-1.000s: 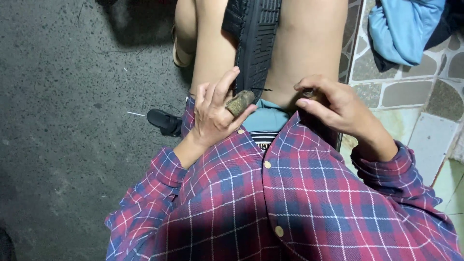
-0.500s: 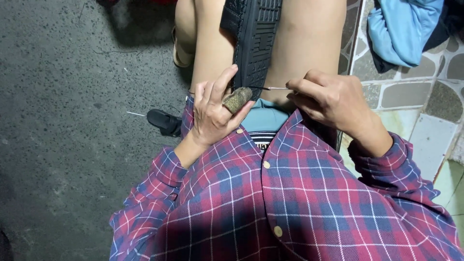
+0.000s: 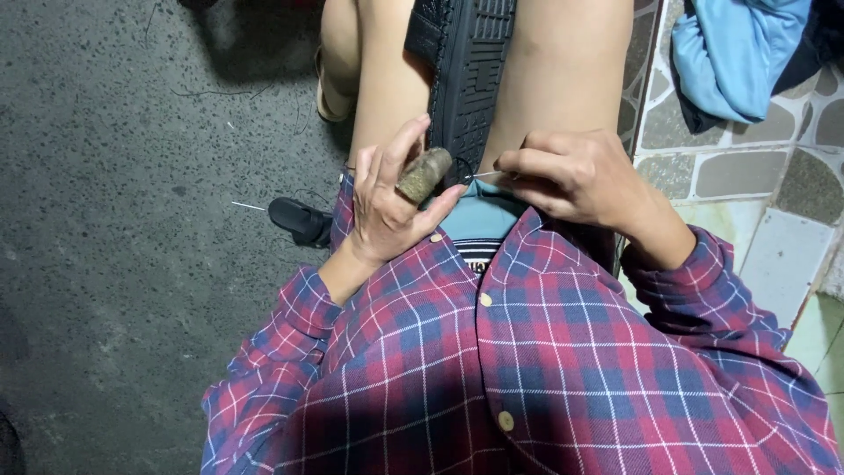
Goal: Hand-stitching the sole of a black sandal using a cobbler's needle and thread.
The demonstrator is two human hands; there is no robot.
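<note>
Your right hand (image 3: 576, 176) is pinched tight, thumb and forefinger together on a thin pale sewing needle (image 3: 482, 175) whose tip points toward your left hand; a dark thread (image 3: 461, 170) loops just beyond that tip; your left hand (image 3: 391, 200) is spread, fingers apart and gripping nothing, with a worn brownish leather thimble (image 3: 425, 174) capping one finger, which stands right beside the needle tip; just past both hands, wedged upright between your bare knees, is the black ribbed rubber shoe sole (image 3: 470, 70), its near end almost touching the thimble; farther out beyond your left hand a small black sandal-like object (image 3: 301, 220) lies on the dark speckled concrete floor (image 3: 114, 220); well beyond your right hand a light blue cloth (image 3: 734, 53) is heaped on the stone-patterned tiles (image 3: 730, 176). The risk, as I judge it: the needle point is close to unprotected fingers, so a slip off the thimble could prick you; the slack thread could snag or knot; the sole, held by knees alone, could twist.
</note>
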